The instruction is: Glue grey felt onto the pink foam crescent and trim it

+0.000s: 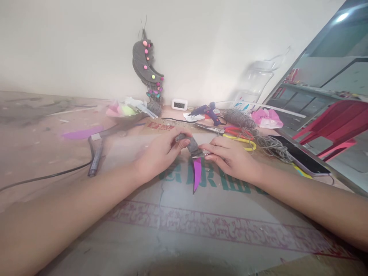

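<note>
Hands (pixel 165 151) work over a printed sheet (pixel 138 237), pale wall (pixel 86 46) beyond.

bright hazy light, blurred left tabletop (pixel 34 147), upper-right glare (pixel 342 17)

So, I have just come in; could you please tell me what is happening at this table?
A person holds a curved purple piece, partly wrapped in grey yarn. The left hand grips its wrapped upper end; the right hand is at the wrapping's lower edge, below which the pointed purple tip is bare. Scissors, a glue gun and loose yarn lie beyond.
</note>
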Demonstrator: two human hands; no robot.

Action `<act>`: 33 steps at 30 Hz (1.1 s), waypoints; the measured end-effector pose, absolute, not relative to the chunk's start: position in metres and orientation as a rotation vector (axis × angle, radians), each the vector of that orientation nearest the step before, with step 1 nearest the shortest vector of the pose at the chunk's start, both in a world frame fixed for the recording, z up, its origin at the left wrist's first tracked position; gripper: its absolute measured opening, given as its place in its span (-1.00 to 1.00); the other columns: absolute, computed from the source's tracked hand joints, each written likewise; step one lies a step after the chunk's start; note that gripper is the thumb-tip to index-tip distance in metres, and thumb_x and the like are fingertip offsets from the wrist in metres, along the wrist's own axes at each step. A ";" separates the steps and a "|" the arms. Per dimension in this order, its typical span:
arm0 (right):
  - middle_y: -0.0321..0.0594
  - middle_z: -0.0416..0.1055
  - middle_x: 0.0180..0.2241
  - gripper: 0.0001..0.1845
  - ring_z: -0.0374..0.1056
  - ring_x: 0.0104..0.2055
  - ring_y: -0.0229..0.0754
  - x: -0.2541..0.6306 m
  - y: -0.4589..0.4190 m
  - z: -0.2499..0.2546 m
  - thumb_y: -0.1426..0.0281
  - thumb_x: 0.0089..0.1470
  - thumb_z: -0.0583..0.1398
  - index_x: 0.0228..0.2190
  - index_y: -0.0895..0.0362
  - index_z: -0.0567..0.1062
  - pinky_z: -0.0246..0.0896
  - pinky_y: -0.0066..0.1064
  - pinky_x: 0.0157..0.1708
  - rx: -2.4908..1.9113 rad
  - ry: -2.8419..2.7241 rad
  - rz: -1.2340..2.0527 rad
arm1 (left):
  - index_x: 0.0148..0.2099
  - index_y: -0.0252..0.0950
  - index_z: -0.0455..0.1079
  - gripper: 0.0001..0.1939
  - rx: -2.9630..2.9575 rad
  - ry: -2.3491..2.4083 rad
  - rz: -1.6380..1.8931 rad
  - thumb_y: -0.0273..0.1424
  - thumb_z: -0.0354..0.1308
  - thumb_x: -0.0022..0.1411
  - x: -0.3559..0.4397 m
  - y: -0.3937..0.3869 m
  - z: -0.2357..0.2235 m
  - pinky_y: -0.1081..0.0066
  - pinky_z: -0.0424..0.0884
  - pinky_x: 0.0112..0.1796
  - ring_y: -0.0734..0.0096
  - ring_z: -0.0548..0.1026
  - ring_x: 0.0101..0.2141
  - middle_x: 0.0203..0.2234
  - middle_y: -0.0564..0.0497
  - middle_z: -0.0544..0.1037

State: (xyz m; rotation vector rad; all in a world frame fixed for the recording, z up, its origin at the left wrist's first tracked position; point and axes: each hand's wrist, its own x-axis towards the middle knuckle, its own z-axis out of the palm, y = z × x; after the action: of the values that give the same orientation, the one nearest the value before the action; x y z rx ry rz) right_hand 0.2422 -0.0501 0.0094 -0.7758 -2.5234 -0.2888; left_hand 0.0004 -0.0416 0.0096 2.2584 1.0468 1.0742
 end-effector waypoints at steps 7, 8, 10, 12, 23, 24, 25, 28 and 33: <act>-0.18 0.32 -0.41 -0.68 0.24 -0.35 -0.18 0.244 -0.048 0.007 0.35 0.24 0.06 -0.06 0.21 0.46 0.16 -0.36 -0.34 -0.815 -2.504 -0.282 | -0.05 -0.20 0.31 -0.72 2.248 1.092 1.065 -0.20 -0.10 0.35 0.000 -0.043 0.011 0.39 0.28 -0.36 0.42 0.37 -0.43 -0.39 0.07 0.44; -0.18 0.32 -0.41 -0.69 0.24 -0.35 -0.18 0.244 -0.048 0.008 0.36 0.24 0.06 -0.07 0.21 0.46 0.15 -0.36 -0.33 -0.818 -2.502 -0.286 | -0.05 -0.21 0.31 -0.72 2.254 1.079 1.074 -0.21 -0.10 0.35 0.000 -0.043 0.011 0.39 0.28 -0.34 0.42 0.38 -0.41 -0.38 0.06 0.45; -0.18 0.33 -0.40 -0.70 0.24 -0.35 -0.19 0.244 -0.048 0.008 0.36 0.23 0.07 -0.08 0.22 0.47 0.15 -0.36 -0.32 -0.823 -2.499 -0.294 | -0.05 -0.22 0.31 -0.73 2.262 1.073 1.083 -0.22 -0.10 0.34 0.000 -0.042 0.011 0.38 0.29 -0.31 0.40 0.40 -0.38 -0.36 0.05 0.46; -0.19 0.32 -0.41 -0.70 0.23 -0.35 -0.19 0.243 -0.048 0.009 0.36 0.24 0.06 -0.08 0.21 0.47 0.14 -0.36 -0.32 -0.827 -2.502 -0.292 | -0.05 -0.21 0.32 -0.72 2.265 1.086 1.079 -0.21 -0.10 0.34 0.000 -0.041 0.009 0.37 0.30 -0.30 0.38 0.41 -0.36 -0.36 0.04 0.47; -0.20 0.31 -0.43 -0.69 0.23 -0.37 -0.20 0.242 -0.050 0.009 0.35 0.25 0.05 -0.08 0.21 0.47 0.13 -0.36 -0.34 -0.825 -2.512 -0.310 | -0.05 -0.18 0.33 -0.71 2.296 1.131 1.072 -0.19 -0.09 0.33 -0.001 -0.040 0.008 0.35 0.31 -0.30 0.36 0.43 -0.35 -0.36 0.04 0.49; -0.20 0.31 -0.43 -0.69 0.23 -0.36 -0.20 0.242 -0.050 0.009 0.35 0.25 0.05 -0.08 0.21 0.47 0.13 -0.36 -0.34 -0.826 -2.514 -0.313 | -0.05 -0.18 0.33 -0.71 2.302 1.133 1.073 -0.18 -0.09 0.33 -0.001 -0.041 0.008 0.35 0.31 -0.31 0.36 0.43 -0.35 -0.36 0.04 0.49; -0.20 0.31 -0.43 -0.69 0.23 -0.36 -0.19 0.243 -0.050 0.008 0.34 0.25 0.06 -0.07 0.21 0.47 0.14 -0.36 -0.34 -0.825 -2.516 -0.314 | -0.05 -0.18 0.34 -0.70 2.305 1.139 1.075 -0.18 -0.09 0.33 -0.001 -0.041 0.008 0.35 0.31 -0.31 0.35 0.43 -0.34 -0.36 0.04 0.49; -0.19 0.31 -0.42 -0.68 0.23 -0.35 -0.19 0.242 -0.050 0.007 0.35 0.24 0.06 -0.06 0.20 0.47 0.14 -0.35 -0.33 -0.811 -2.515 -0.326 | -0.04 -0.17 0.33 -0.70 2.310 1.158 1.062 -0.17 -0.10 0.33 0.000 -0.042 0.009 0.35 0.30 -0.33 0.35 0.43 -0.35 -0.34 0.04 0.50; -0.19 0.31 -0.43 -0.69 0.23 -0.36 -0.19 0.242 -0.050 0.008 0.35 0.24 0.06 -0.07 0.21 0.47 0.14 -0.36 -0.35 -0.797 -2.513 -0.363 | -0.05 -0.18 0.33 -0.69 2.320 1.160 1.051 -0.15 -0.10 0.34 -0.001 -0.043 0.010 0.36 0.30 -0.32 0.36 0.43 -0.33 -0.29 0.03 0.50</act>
State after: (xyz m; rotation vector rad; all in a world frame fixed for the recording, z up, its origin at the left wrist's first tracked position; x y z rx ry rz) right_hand 0.2416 -0.0504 0.0076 -0.7969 -2.5133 -0.3631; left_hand -0.0006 -0.0429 0.0103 2.3199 1.1601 1.0506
